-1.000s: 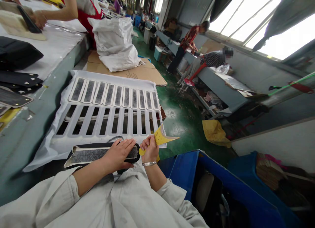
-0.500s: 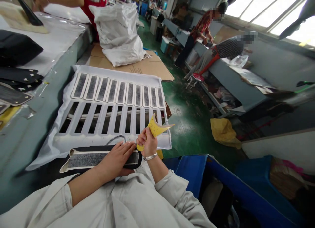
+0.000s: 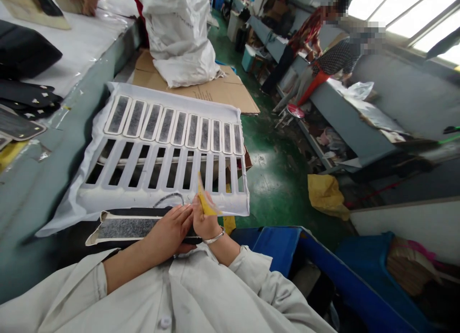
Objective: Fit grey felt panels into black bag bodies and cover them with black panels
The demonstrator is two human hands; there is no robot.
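Note:
A long black piece point(image 3: 130, 229) with a grey speckled strip and cream edges lies in front of me. My left hand point(image 3: 171, 227) rests over its right part, fingers across the top and thumb at the near side, gripping it. My right hand point(image 3: 206, 223) is closed around a yellow scraper point(image 3: 207, 204) with a curved, notched end pointing up. That hand touches or nearly touches my left fingertips at the piece's right end, which is partly hidden. Just beyond lies a white slotted tray point(image 3: 108, 197); grey panels with pale rims point(image 3: 166, 126) fill its far row.
A worktable point(image 3: 72, 127) with black pieces point(image 3: 27, 98) runs along the left. Behind the tray are cardboard point(image 3: 233, 94) and a white sack point(image 3: 179, 40). Blue bins point(image 3: 276, 249) stand at right, a yellow bag point(image 3: 327, 195) lies on the green floor, and people work farther off.
My right hand has moved left and tilted, bringing the scraper against the right end of the black piece. My left hand stays on the piece. The view has shifted slightly.

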